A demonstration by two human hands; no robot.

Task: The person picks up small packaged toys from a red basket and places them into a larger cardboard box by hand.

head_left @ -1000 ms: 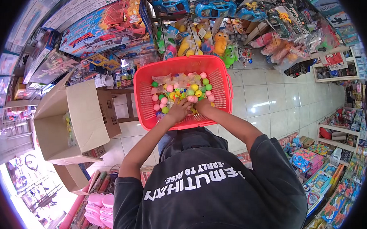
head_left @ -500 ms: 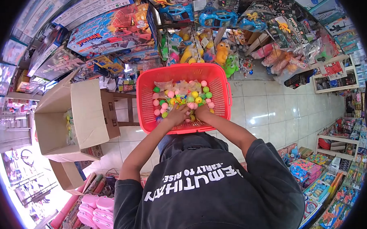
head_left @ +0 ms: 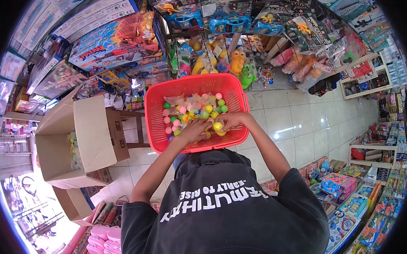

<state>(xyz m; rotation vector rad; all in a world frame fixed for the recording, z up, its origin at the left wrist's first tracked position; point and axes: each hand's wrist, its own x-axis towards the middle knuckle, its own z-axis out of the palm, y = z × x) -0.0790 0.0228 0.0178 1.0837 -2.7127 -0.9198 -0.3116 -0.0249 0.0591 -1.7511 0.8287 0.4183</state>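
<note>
A crowded toy shop is closing in on all sides, with boxed toys stacking up at 11 o'clock, bagged toys hanging at 12 o'clock and pale floor tiles running off towards 3 o'clock. A red basket is sitting in front of the person, just beside an open cardboard box at 9 o'clock.

The right hand is grasping a yellow ball at the near edge of the basket, at about 5 o'clock within it, with the fingers curling over its top. The left hand is lying on the small balls at about 7 o'clock. Its fingers are bending into the heap, but I cannot tell whether it is gripping anything.

To my eye the pick is going best with a light fingertip hold, lifting straight up so the neighbouring balls are not rolling over the low near rim. The left hand looks useful for steadying the heap.

The yellow ball is looking smooth, round, glossy and small enough for one hand. Around it, pink, green and yellow balls are mixing with clear plastic packets, filling the basket floor loosely.
</note>
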